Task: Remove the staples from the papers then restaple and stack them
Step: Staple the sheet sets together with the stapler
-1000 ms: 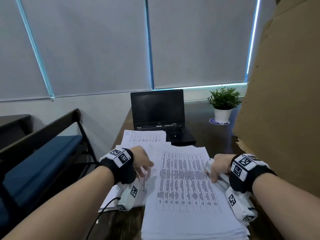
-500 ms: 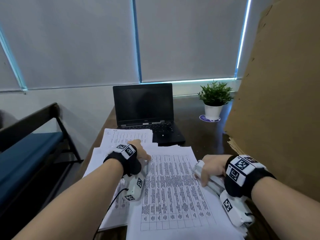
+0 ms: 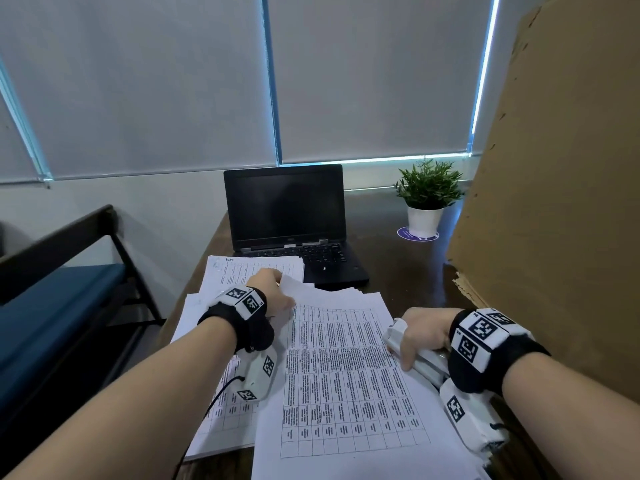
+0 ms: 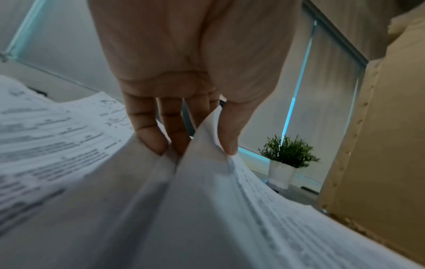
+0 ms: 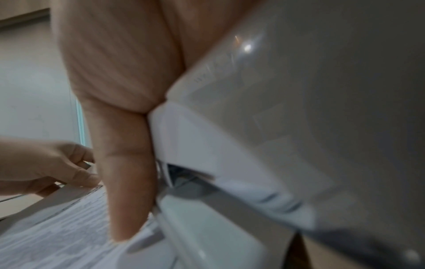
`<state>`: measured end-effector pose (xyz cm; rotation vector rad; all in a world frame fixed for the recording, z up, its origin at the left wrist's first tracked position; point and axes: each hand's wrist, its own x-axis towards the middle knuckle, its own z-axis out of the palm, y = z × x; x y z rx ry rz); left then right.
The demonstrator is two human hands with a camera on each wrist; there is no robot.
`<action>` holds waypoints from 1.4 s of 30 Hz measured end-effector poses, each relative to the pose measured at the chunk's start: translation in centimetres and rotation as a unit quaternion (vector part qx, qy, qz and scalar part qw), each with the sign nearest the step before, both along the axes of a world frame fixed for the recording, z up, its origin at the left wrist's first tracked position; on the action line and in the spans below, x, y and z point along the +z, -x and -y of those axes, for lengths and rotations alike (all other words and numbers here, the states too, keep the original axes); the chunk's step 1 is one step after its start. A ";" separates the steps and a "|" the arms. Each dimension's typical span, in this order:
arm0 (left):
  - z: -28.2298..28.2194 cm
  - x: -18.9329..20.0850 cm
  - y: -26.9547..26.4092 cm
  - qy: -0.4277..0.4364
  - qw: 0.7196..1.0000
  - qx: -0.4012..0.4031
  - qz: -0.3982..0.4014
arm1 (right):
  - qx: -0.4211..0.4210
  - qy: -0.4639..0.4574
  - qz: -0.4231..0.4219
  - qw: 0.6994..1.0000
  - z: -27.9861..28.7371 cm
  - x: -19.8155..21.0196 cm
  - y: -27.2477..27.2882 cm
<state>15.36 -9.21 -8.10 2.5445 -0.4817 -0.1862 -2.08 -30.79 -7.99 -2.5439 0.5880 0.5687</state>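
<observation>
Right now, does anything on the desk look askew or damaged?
Yes: the paper piles are fanned and overlap crookedly. The left hand pinches the top sheets' far corner up into a buckled ridge. The right hand holds the white stapler at the pile's right edge. No tears visible.

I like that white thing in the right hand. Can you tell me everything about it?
It is a white stapler, smooth and shiny like plastic, long and narrow. The right hand grips it from above, thumb along its side. It lies low at the right edge of the papers. Up close, a dark gap shows between its upper and lower parts.
</observation>
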 end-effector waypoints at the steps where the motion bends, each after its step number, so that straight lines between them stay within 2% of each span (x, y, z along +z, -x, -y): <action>1: -0.1 0.0 0.1 0.001 1.000 -0.003 -0.014 | 0.000 0.003 0.001 1.000 -0.1 0.0 0.0; 4: -0.5 0.0 0.5 -0.023 0.999 -0.002 -0.048 | -0.003 0.006 0.003 1.000 -0.2 0.1 0.2; 8: -0.7 -0.3 1.0 -0.068 0.998 -0.014 -0.006 | -0.006 0.005 0.002 1.000 -0.2 0.1 0.4; 12: -0.9 -0.4 1.0 -0.083 0.996 -0.039 -0.017 | -0.004 0.006 0.007 1.000 -0.5 0.2 0.5; 16: -0.5 0.0 1.0 -0.140 0.988 -0.059 0.038 | -0.005 -0.005 0.007 1.000 -0.5 0.3 0.5; 23: 0.1 0.2 0.4 -0.151 0.982 -0.045 0.104 | -0.005 -0.004 -0.001 1.000 -0.1 0.2 0.4; 30: -0.3 0.7 0.4 -0.090 0.982 -0.051 0.157 | -0.005 0.002 0.009 1.000 -0.1 0.1 0.5; 33: -0.4 0.8 0.8 0.051 0.991 -0.021 0.121 | -0.009 0.000 0.009 1.000 -0.1 0.1 0.6; 36: -1.1 0.8 1.3 0.187 0.982 0.032 0.002 | -0.007 -0.011 0.006 1.000 -0.1 0.1 0.8; 37: -1.5 0.8 1.5 0.202 0.977 0.039 -0.054 | -0.008 -0.013 0.008 1.000 0.0 0.1 0.8; 39: -2.4 0.3 2.1 0.170 0.974 0.026 -0.147 | -0.011 -0.023 0.005 1.000 -0.1 0.2 1.0; 42: -3.3 -1.1 3.3 0.150 0.965 -0.011 -0.215 | -0.003 -0.039 0.003 0.999 -0.2 0.3 1.3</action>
